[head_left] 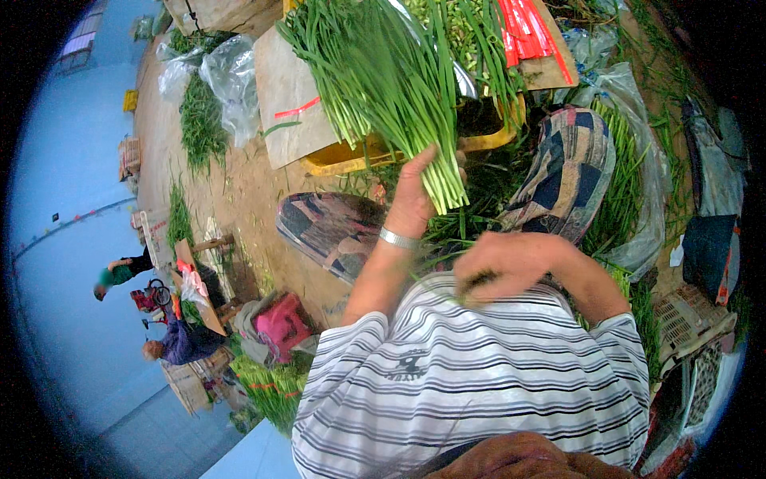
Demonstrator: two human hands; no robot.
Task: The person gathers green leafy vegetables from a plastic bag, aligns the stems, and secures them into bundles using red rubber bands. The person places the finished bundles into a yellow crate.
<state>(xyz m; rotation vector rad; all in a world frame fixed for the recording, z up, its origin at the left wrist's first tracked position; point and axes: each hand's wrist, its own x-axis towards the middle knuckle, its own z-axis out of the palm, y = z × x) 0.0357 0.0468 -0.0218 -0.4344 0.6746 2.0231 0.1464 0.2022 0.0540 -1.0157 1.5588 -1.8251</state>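
Note:
My left hand [416, 190] is closed around the pale lower stalks of a bunch of garlic chives [399, 104], whose long green leaves fan away up and to the left. The bunch lies over a yellow crate [335, 162] between my knees. Close to my striped shirt, my right hand [511, 267] is smeared by motion. Its fingers look curled, and some green shows beside them, but I cannot make out a grip. More loose chives [479, 60] lie in the crate, behind the held bunch.
A board [279, 76] with one red strip flanks the crate on the left; several red strips [531, 32] lie on the right board. Clear plastic bags [231, 84] and heaps of greens cover parts of the floor. Bundled greens [267, 391] and two people are at the left.

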